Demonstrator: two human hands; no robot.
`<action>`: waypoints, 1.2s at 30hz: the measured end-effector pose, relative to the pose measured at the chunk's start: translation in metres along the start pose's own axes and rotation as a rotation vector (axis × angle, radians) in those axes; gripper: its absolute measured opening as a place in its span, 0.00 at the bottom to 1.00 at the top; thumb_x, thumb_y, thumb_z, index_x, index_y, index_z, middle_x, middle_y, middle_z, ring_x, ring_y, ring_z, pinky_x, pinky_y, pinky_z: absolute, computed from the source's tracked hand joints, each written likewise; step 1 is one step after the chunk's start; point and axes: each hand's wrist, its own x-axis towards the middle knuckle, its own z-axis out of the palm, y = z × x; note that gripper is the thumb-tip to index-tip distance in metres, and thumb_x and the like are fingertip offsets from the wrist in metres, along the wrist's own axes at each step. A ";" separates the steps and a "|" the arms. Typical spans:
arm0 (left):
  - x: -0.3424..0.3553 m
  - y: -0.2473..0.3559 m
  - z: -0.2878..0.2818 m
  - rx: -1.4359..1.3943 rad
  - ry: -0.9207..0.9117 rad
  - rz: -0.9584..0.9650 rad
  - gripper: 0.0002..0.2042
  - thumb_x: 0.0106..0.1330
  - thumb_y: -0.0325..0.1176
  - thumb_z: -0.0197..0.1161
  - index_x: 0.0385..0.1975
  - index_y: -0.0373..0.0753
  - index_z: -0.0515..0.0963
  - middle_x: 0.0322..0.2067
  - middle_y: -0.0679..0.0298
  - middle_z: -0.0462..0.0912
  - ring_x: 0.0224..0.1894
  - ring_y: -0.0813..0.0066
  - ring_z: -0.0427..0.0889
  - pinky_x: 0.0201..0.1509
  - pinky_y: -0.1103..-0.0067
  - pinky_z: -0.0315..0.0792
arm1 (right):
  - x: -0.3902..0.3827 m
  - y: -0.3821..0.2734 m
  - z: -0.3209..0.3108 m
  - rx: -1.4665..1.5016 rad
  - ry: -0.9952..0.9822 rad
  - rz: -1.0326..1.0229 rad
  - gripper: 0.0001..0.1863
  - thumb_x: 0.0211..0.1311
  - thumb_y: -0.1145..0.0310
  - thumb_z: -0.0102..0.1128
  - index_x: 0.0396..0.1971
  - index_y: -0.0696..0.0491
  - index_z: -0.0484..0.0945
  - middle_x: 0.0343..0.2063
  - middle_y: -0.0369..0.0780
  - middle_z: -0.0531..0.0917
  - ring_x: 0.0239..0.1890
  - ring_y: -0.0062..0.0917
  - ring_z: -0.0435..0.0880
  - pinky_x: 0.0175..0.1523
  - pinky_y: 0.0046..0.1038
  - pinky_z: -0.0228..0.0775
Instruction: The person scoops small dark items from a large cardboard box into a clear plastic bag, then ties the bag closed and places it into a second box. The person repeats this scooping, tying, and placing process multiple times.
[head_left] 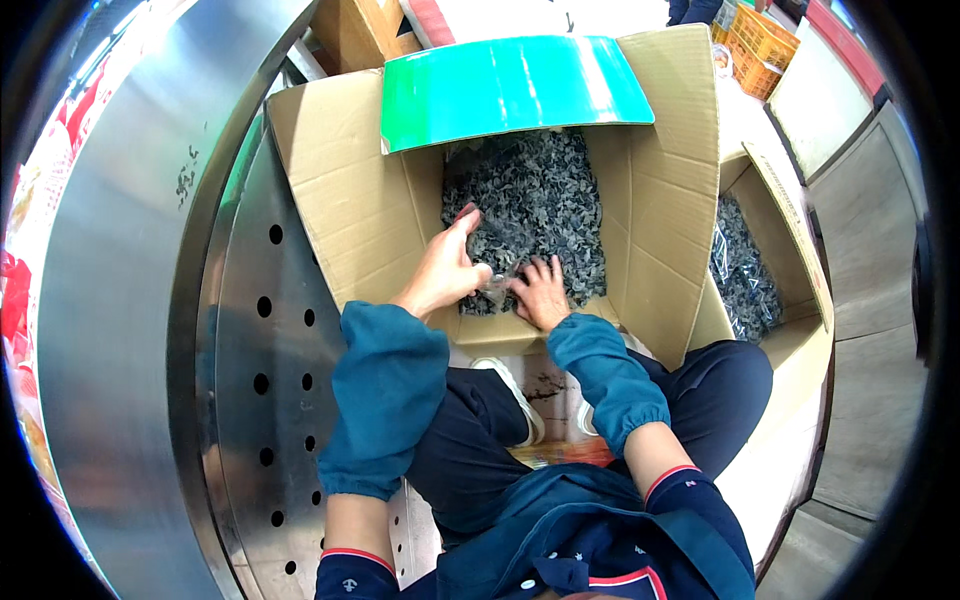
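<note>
An open cardboard box (652, 180) holds a heap of dark grey, crinkled flakes (525, 190), with a teal panel (515, 85) across its far flap. My left hand (445, 265) is at the heap's left side, fingers and thumb apart, the thumb touching a crumpled clear plastic piece (496, 292). My right hand (540, 295) lies with spread fingers on the near part of the flakes, beside that plastic. Whether any flakes are under the fingertips is hard to tell.
A second carton (795, 260) with similar dark, glinting contents stands at right. A perforated steel panel (270, 340) runs along the left. Orange crates (760, 50) and wooden pieces (355, 30) are at the back. My legs are bent below the box.
</note>
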 end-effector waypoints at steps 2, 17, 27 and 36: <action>0.001 0.005 0.003 0.014 -0.043 -0.027 0.38 0.46 0.17 0.55 0.61 0.28 0.49 0.61 0.50 0.58 0.18 0.81 0.73 0.20 0.82 0.70 | -0.013 0.012 -0.001 0.050 0.065 0.127 0.23 0.35 0.61 0.63 0.39 0.46 0.75 0.47 0.42 0.68 0.57 0.39 0.60 0.61 0.52 0.45; 0.014 -0.022 0.008 0.449 -0.208 0.048 0.39 0.44 0.24 0.61 0.59 0.26 0.52 0.50 0.41 0.68 0.24 0.68 0.80 0.33 0.74 0.75 | -0.013 0.012 -0.014 0.158 -0.209 0.504 0.38 0.33 0.57 0.70 0.50 0.49 0.67 0.52 0.51 0.60 0.46 0.51 0.67 0.46 0.44 0.70; 0.012 -0.003 0.013 0.195 -0.180 -0.164 0.33 0.52 0.20 0.59 0.59 0.28 0.53 0.44 0.43 0.73 0.20 0.71 0.80 0.20 0.77 0.75 | -0.020 0.028 0.002 0.474 0.130 0.547 0.18 0.35 0.71 0.64 0.32 0.51 0.74 0.43 0.44 0.67 0.45 0.41 0.71 0.46 0.36 0.68; 0.014 -0.002 0.014 0.209 -0.187 -0.229 0.36 0.47 0.19 0.62 0.59 0.26 0.52 0.32 0.49 0.77 0.20 0.72 0.80 0.19 0.77 0.75 | 0.028 0.020 -0.062 1.486 0.521 0.663 0.09 0.48 0.79 0.57 0.29 0.51 0.71 0.25 0.29 0.71 0.25 0.13 0.70 0.23 0.15 0.65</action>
